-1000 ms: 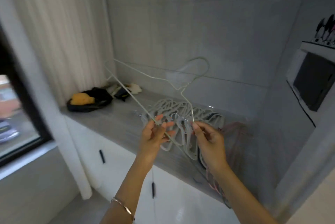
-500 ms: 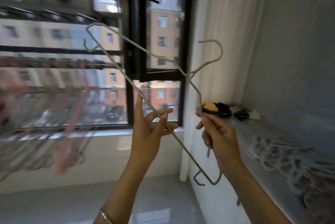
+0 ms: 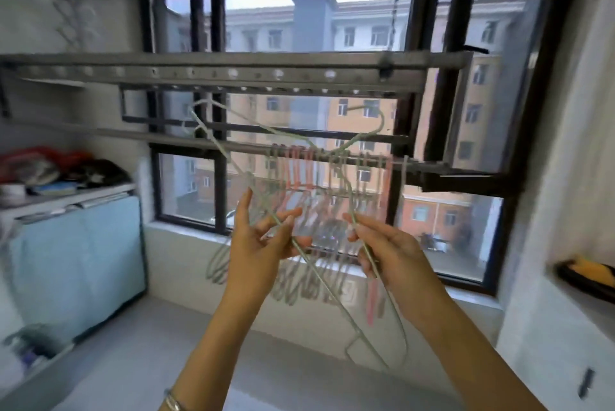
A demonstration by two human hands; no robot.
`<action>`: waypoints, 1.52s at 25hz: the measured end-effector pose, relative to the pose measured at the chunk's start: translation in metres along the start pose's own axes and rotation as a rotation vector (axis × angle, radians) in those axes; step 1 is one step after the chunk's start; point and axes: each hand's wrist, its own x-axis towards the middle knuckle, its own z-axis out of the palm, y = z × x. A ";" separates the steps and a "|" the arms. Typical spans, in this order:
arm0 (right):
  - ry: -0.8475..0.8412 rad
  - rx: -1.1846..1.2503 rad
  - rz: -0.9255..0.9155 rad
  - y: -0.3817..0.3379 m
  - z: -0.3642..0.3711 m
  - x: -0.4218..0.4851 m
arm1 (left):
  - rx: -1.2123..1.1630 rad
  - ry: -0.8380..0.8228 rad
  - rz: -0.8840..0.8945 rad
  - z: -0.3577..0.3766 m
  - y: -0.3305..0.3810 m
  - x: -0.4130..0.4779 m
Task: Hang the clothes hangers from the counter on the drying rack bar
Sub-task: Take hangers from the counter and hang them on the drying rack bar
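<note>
Here we are facing the drying rack bar (image 3: 253, 151), and the hanger (image 3: 382, 119) is up in both hands just this side of it, tipped on a slant. Its hook sits a little above the bar, one shoulder points up and to the left of it, and the other end droops well below. It is a thin wire frame, so we judge it very light and springy rather than rigid. It will likely flex if squeezed, and the smooth wire could twist or slide in a loose grip. We'd say the best hold is on the straight runs close to the neck, leaving the hook free to drop over the bar. The left hand (image 3: 263, 244) is spread wide, index finger pointing up and the others fanned out. The long wire runs across those straight fingers, more steadied than gripped. The right hand (image 3: 389, 251) has its fingers curled in and clamped on the other wire run, thumb side pinching it, so this hand looks to be doing the carrying. On the bar itself a row of pink and pale hung hangers (image 3: 332, 184) is packed close, right behind the hands. We judge the free space lies along the bar's left stretch.
</note>
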 end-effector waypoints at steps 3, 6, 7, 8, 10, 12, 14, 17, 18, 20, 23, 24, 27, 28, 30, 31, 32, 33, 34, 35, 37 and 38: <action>-0.072 0.058 0.071 0.014 0.061 0.033 | 0.018 0.052 -0.093 -0.062 -0.001 0.038; -0.074 -0.024 0.072 0.029 0.116 0.067 | 0.047 0.037 -0.281 -0.113 -0.022 0.090; -0.060 -0.043 0.078 0.035 0.134 0.080 | 0.043 0.021 -0.351 -0.125 -0.029 0.108; -0.045 -0.045 0.087 0.039 0.149 0.093 | 0.025 0.004 -0.410 -0.134 -0.036 0.124; -0.003 -0.057 0.110 0.045 0.169 0.116 | 0.015 -0.037 -0.476 -0.146 -0.051 0.151; 0.057 -0.091 0.150 0.053 0.181 0.138 | 0.036 -0.057 -0.524 -0.155 -0.069 0.173; 0.116 -0.116 0.194 0.065 0.186 0.155 | 0.003 -0.042 -0.580 -0.160 -0.091 0.190; 0.178 -0.188 0.242 0.086 0.190 0.169 | -0.062 -0.036 -0.646 -0.159 -0.117 0.200; 0.182 -0.202 0.250 0.090 0.190 0.170 | -0.069 -0.044 -0.671 -0.158 -0.124 0.200; 0.165 -0.227 0.269 0.095 0.189 0.167 | -0.074 -0.092 -0.728 -0.156 -0.138 0.196; 0.097 -0.246 0.318 0.094 0.186 0.155 | 0.001 -0.161 -0.797 -0.158 -0.156 0.186; 0.087 -0.244 0.327 0.093 0.182 0.151 | 0.049 -0.163 -0.800 -0.159 -0.157 0.183; 0.093 -0.314 0.252 0.084 0.166 0.137 | 0.252 -0.113 -0.662 -0.153 -0.135 0.176; 0.103 -0.347 0.201 0.080 0.158 0.131 | 0.317 -0.096 -0.558 -0.147 -0.118 0.173; 0.139 -0.406 0.093 0.071 0.137 0.116 | 0.375 -0.098 -0.298 -0.133 -0.083 0.164; 0.167 -0.436 0.041 0.067 0.123 0.108 | 0.397 -0.117 -0.177 -0.124 -0.066 0.157; 0.204 -0.465 -0.006 0.062 0.106 0.097 | 0.410 -0.143 -0.079 -0.110 -0.051 0.148; 0.245 -0.488 -0.048 0.057 0.089 0.086 | 0.418 -0.174 0.004 -0.095 -0.040 0.138; 0.289 -0.506 -0.088 0.052 0.069 0.073 | 0.430 -0.210 0.067 -0.077 -0.033 0.127; 0.331 -0.532 -0.127 0.047 0.047 0.060 | 0.444 -0.252 0.119 -0.055 -0.027 0.114; 0.415 -0.625 -0.182 0.035 -0.007 0.029 | 0.473 -0.334 0.202 -0.003 -0.028 0.086; 0.457 -0.678 -0.187 0.029 -0.035 0.011 | 0.495 -0.376 0.233 0.026 -0.032 0.070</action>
